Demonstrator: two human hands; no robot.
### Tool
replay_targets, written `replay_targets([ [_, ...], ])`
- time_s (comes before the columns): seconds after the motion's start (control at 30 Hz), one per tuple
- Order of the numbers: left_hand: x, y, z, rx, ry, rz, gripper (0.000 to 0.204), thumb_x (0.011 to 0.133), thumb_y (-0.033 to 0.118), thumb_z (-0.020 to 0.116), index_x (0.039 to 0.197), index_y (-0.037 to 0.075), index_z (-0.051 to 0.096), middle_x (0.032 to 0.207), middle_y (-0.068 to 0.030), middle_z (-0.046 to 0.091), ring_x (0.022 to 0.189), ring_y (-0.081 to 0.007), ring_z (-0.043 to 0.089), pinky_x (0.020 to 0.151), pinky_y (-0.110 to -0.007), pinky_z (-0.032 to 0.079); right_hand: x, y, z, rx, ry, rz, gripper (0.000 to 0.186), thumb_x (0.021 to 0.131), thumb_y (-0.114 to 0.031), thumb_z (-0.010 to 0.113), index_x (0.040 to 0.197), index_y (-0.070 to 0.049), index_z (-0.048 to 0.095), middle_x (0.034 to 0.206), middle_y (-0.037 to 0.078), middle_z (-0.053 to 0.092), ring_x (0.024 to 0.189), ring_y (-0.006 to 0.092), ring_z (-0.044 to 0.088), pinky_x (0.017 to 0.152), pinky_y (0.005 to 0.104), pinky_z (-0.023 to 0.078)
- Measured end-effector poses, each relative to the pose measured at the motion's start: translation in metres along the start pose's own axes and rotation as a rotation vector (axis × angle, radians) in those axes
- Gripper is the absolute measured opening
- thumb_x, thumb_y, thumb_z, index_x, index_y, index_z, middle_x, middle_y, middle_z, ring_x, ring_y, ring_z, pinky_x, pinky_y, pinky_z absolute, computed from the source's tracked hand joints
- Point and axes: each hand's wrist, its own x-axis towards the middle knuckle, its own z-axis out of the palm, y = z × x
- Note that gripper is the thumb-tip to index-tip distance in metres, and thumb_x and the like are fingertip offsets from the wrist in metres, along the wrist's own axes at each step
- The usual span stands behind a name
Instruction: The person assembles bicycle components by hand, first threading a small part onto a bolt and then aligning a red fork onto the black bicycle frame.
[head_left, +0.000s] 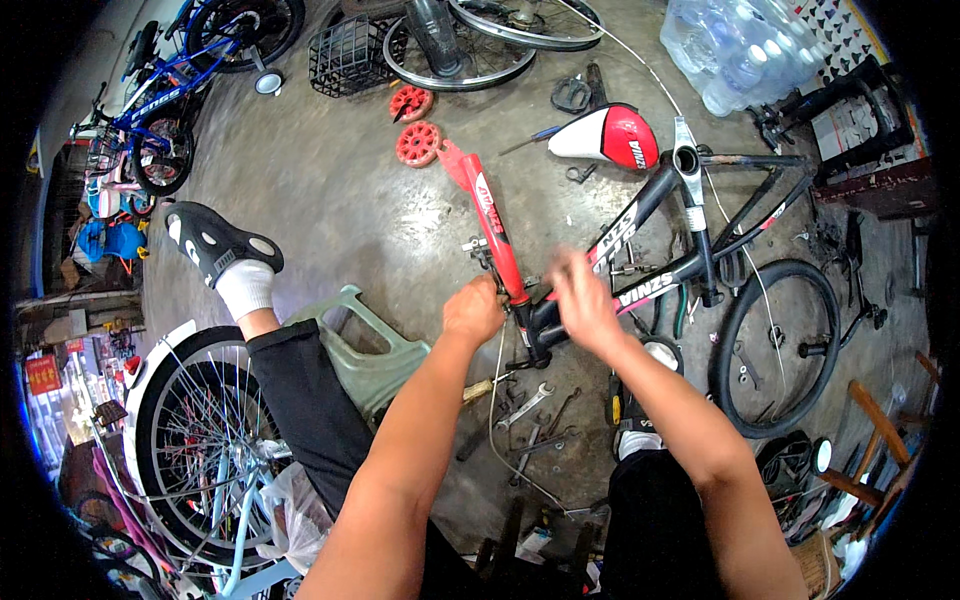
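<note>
A bicycle frame (640,285), black with pink and white markings, lies across the middle of my view, with a red fork (485,220) at its front end pointing away from me. My left hand (474,312) is closed at the fork's near end, beside the head tube (535,335); its fingertips are partly hidden. Over the frame's front tubes is my right hand (583,305), fingers bent and smeared by motion, so whether it holds anything does not show. A thin pale cable (492,425) hangs down below my left hand.
Wrenches (527,403) lie on the floor near my legs. A red-and-white saddle (605,137), red wheels (417,145) and bare rims (460,85) lie farther off. To the right is a black tyre (720,350); at left stand a green plastic stool (360,375) and a spoked wheel (165,430).
</note>
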Motion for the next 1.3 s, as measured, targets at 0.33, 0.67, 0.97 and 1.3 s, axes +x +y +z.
replay_targets([
  [0.33,0.003,0.001,0.002,0.009,0.003,-0.020,0.035,0.093,0.030,0.068,0.111,0.000,0.065,0.115,-0.0265,0.070,0.108,-0.0434,0.067,0.092,-0.052,0.054,0.084,0.031,0.011,0.406,-0.185,0.425,0.032,0.103,-0.015,0.044,0.131,-0.004,0.053,0.090,0.010,0.069,0.076,0.0166,0.061,0.072,0.0338,0.051],
  [0.67,0.003,0.004,-0.001,0.046,-0.067,-0.054,0.034,0.093,0.026,0.068,0.117,0.002,0.062,0.123,-0.0215,0.068,0.114,-0.0392,0.067,0.095,-0.050,0.055,0.103,0.025,0.025,0.194,-0.274,0.335,0.042,0.091,-0.013,0.048,0.130,0.001,0.055,0.094,0.019,0.070,0.097,0.0320,0.067,0.091,0.0404,0.049],
  [0.97,0.002,0.001,0.003,0.006,0.019,0.000,0.031,0.092,0.024,0.067,0.111,-0.001,0.064,0.114,-0.0275,0.069,0.108,-0.0450,0.067,0.092,-0.053,0.054,0.112,0.015,0.028,0.219,-0.301,0.411,0.037,0.092,-0.015,0.048,0.123,0.004,0.055,0.112,0.028,0.068,0.110,0.0399,0.066,0.096,0.0454,0.050],
  [1.3,0.002,0.001,0.004,-0.026,0.032,0.015,0.032,0.092,0.023,0.066,0.112,-0.002,0.063,0.114,-0.0282,0.069,0.108,-0.0454,0.066,0.092,-0.053,0.054,0.078,0.006,0.034,0.017,-0.128,0.159,0.025,0.094,-0.016,0.050,0.112,0.001,0.053,0.110,0.027,0.063,0.108,0.0459,0.062,0.095,0.0511,0.048],
])
